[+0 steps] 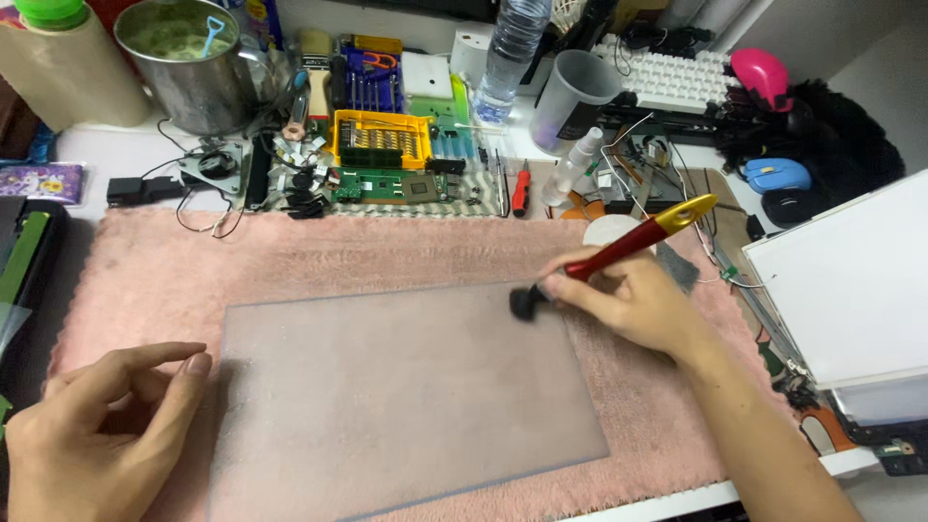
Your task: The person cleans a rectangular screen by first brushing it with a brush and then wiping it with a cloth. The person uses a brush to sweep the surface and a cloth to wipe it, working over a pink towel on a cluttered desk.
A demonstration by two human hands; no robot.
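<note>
Head view is given onto a fluffy pink towel (145, 261) spread across a white desk, evidently laid as a soft bed so that the large clear rectangular plastic sheet (396, 396) resting flat on it is cushioned and kept from sliding. At the sheet's left edge the left hand (92, 435) is held loosely curled with nothing in it, its forefinger stretched just over the sheet's near-left edge, as if kept ready to steady the panel; whether the fingertip touches cannot be told. Behind the towel, a steel pot of greenish contents (188, 63), an orange tray of screwdriver bits (382, 140), a green circuit board (387, 186) and a small red-handled screwdriver (521, 190) are set back out of the working area. Further right, a brush with a red-and-gold handle and a round black head (619, 253) is gripped pen-fashion in the closed right hand (633, 304), its head being pressed to the sheet's upper right corner. A white panel (851, 280) is propped at the right edge.
</note>
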